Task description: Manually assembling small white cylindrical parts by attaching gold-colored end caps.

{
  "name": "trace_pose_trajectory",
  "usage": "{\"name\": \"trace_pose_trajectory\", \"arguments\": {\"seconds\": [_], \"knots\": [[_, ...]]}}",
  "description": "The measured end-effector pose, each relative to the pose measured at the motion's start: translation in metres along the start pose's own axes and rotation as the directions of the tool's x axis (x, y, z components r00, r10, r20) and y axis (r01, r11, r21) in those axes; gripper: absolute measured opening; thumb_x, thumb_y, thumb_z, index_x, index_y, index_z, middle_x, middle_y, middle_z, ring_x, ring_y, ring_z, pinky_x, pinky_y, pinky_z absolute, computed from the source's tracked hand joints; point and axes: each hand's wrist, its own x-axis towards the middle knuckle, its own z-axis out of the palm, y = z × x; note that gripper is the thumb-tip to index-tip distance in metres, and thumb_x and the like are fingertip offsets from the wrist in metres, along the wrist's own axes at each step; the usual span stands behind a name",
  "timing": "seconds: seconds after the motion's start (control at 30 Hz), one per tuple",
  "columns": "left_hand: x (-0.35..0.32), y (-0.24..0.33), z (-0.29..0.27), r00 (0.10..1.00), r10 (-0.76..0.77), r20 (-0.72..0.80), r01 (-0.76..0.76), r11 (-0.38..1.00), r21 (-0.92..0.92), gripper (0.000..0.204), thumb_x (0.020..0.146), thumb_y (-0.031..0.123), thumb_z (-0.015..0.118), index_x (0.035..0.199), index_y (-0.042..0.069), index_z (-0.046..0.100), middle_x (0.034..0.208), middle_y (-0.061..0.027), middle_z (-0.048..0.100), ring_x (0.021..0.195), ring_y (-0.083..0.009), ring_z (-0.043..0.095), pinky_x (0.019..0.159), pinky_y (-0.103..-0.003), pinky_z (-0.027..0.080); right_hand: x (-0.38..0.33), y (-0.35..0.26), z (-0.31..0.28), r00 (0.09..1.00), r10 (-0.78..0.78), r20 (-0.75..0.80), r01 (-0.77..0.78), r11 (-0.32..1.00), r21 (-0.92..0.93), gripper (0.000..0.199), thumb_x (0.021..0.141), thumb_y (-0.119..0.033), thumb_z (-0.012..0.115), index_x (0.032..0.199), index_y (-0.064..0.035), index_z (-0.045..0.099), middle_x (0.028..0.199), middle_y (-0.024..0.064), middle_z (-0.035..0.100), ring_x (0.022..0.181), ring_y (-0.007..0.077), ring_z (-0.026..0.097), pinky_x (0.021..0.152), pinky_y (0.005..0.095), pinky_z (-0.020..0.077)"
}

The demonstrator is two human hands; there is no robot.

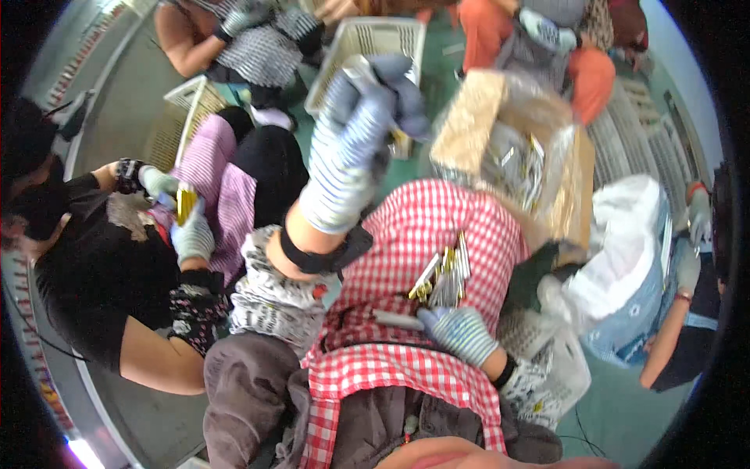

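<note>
A gloved left hand (351,133) is seen raised toward twelve o'clock of the view, its striped knit fingers curled tightly round a small object (361,69) with a pale, shiny end; what the object is cannot be told through the blur. The gloved right hand (459,332) is laid low on a red-and-white checked cloth (406,234) spread over the lap, at about five o'clock from the raised hand. Its fingers are partly curled, and they are touching a bundle of slim metal pieces (441,277) with gold-coloured tips, which lies on the cloth just at twelve o'clock of that hand; whether the bundle is actually gripped cannot be told. A black band (312,258) is worn at the left wrist. At two o'clock of the bundle an open cardboard box (500,125) lined with clear plastic is placed, with more shiny pieces inside. A pale plastic basket (375,39) is set on the green floor behind the raised hand. At nine o'clock a person in a black top is seated, whose gloved hands (183,219) are closed round a yellow piece. A white sack (625,258) is seen at three o'clock, beside another person's arm.
</note>
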Motion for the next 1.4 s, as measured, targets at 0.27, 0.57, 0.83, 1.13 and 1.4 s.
{"name": "trace_pose_trajectory", "arguments": {"seconds": [0.27,0.57,0.83,1.13,1.4], "knots": [[-0.07,-0.009,-0.042,0.948,-0.263,0.18,0.123,0.823,0.554,0.033,0.095,0.031,0.063,0.109,0.002,0.067,0.1,-0.0017,0.057,0.077,-0.0084,0.052,0.069,-0.023,0.043,-0.011,-0.001,0.003,0.999,-0.03,0.031,0.025,0.988,0.152,0.02,0.087,-0.023,0.058,0.098,-0.0069,0.062,0.079,0.011,0.059,0.068,0.0296,0.063,0.058,0.0425,0.0506],[-0.097,-0.015,-0.046,0.921,-0.363,-0.139,0.385,0.904,0.188,0.021,0.097,0.025,0.061,0.092,0.006,0.054,0.105,-0.0093,0.063,0.069,-0.0113,0.057,0.064,-0.026,0.048,-0.022,0.017,-0.036,0.984,0.126,-0.124,-0.06,0.9,0.432,0.03,0.084,-0.027,0.062,0.107,-0.0072,0.062,0.092,0.0121,0.065,0.082,0.03,0.065,0.071,0.0421,0.0527],[-0.125,-0.009,-0.064,0.89,-0.443,-0.107,0.452,0.89,0.069,0.017,0.088,0.006,0.067,0.093,0.004,0.051,0.111,-0.0181,0.064,0.08,-0.019,0.064,0.078,-0.034,0.054,-0.02,0.03,-0.008,0.991,0.065,-0.115,-0.01,0.905,0.425,0.029,0.088,-0.024,0.059,0.112,-0.0085,0.06,0.083,0.0125,0.059,0.073,0.0292,0.063,0.065,0.0422,0.0502],[-0.044,0.021,-0.019,0.988,-0.146,-0.044,0.129,0.952,-0.278,0.017,0.099,0.021,0.059,0.104,0.007,0.051,0.085,0.0031,0.043,0.061,-0.0042,0.031,0.054,-0.02,0.029,0.046,0.062,-0.008,0.858,0.501,-0.111,-0.508,0.86,-0.042,0.044,0.086,-0.032,0.062,0.123,-0.0104,0.057,0.098,0.0156,0.063,0.077,0.0289,0.066,0.068,0.0438,0.0515],[-0.058,0.033,0.04,0.999,-0.017,-0.046,0.026,0.979,0.202,0.032,0.097,0.025,0.057,0.118,0.002,0.048,0.087,-0.004,0.053,0.069,-0.0095,0.047,0.062,-0.027,0.044,0.057,0.053,0.006,0.858,0.514,-0.008,-0.493,0.818,-0.295,0.045,0.091,-0.018,0.051,0.135,-0.0059,0.05,0.114,0.019,0.062,0.089,0.0279,0.069,0.068,0.0432,0.0542]]}}
